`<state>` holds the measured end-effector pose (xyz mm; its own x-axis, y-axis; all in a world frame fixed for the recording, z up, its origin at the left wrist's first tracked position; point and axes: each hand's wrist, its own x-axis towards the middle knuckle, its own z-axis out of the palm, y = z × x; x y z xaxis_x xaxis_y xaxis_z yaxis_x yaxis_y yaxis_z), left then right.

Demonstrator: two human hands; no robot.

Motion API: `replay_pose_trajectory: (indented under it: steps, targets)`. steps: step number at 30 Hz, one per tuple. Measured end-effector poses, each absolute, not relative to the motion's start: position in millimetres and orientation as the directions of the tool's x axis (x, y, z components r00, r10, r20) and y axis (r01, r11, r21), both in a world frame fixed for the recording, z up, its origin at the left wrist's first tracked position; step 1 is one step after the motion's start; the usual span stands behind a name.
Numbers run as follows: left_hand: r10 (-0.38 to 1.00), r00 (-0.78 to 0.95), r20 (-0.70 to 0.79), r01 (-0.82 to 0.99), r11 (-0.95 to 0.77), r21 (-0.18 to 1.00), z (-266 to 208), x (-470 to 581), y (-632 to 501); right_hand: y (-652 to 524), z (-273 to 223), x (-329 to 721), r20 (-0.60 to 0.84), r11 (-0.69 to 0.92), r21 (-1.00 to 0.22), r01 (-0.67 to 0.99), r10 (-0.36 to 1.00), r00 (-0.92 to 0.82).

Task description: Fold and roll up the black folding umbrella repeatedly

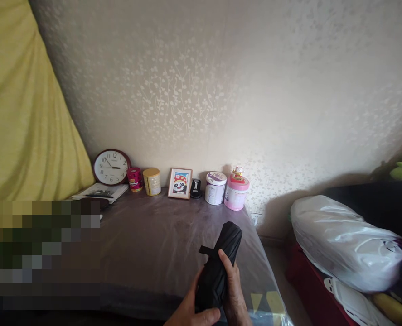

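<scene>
A folded black umbrella (217, 276) is held between both hands above the near right part of the table, tilted with its far end up and to the right. My left hand (192, 303) grips its lower end, the thumb lying across the near side. Along the right side, my right hand (233, 287) is wrapped round the umbrella with one finger laid on top of the cloth. A short black strap (205, 250) sticks out loose to the left from the umbrella's middle. The handle cannot be made out.
Along the wall on the covered table (146, 240) stand a clock (111, 167), two tins, a framed panda picture (180, 183), a small black object and two tubs (215, 188). A lucky-cat figure (238, 174) tops the pink tub. At right lies a stuffed white bag (346, 244). The lower left is pixelated.
</scene>
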<state>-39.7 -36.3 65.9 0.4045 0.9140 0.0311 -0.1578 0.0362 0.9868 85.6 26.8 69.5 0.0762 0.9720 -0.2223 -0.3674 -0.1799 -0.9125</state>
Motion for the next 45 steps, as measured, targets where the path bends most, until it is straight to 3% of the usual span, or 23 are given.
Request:
replay_pose_trajectory:
  steps: [3, 7, 12, 17, 20, 24, 27, 39, 45]
  targets:
    - [0.935, 0.355, -0.005, -0.144, 0.061, 0.988, 69, -37, -36, 29, 66, 90, -0.192, -0.157, -0.940, -0.304, 0.978, 0.087]
    - [0.977, 0.214, 0.002, 0.190, -0.044, 0.981, 61, -37, -34, 31, 67, 102, -0.106, -0.100, -0.993, -0.064, 0.989, 0.101]
    - [0.992, 0.123, 0.026, 0.600, -0.095, 0.794, 55, -38, -30, 38, 56, 112, 0.023, 0.012, -0.992, 0.129, 0.996, 0.083]
    - [0.994, 0.094, -0.053, 0.793, -0.042, 0.608, 55, -36, -27, 45, 23, 116, 0.218, 0.143, -0.927, 0.348, 0.958, 0.188]
    - [0.992, 0.102, -0.075, 0.849, -0.047, 0.526, 54, -35, -27, 45, 18, 117, 0.306, 0.227, -0.860, 0.458, 0.946, 0.105]
    - [0.990, 0.098, -0.100, 0.889, -0.042, 0.456, 55, -33, -28, 44, 31, 116, 0.413, 0.432, -0.801, 0.414, 0.900, -0.140]
    - [0.987, 0.116, -0.112, 0.896, -0.055, 0.440, 57, -32, -29, 43, 40, 119, 0.445, 0.486, -0.797, 0.359, 0.874, -0.195]
    - [0.980, 0.147, -0.131, 0.938, -0.096, 0.333, 59, -29, -31, 38, 66, 129, 0.329, 0.417, -0.880, 0.226, 0.880, -0.344]
    - [0.976, 0.142, -0.165, 0.942, -0.082, 0.326, 56, -29, -32, 56, 67, 117, 0.199, 0.289, -0.942, 0.171, 0.891, -0.408]
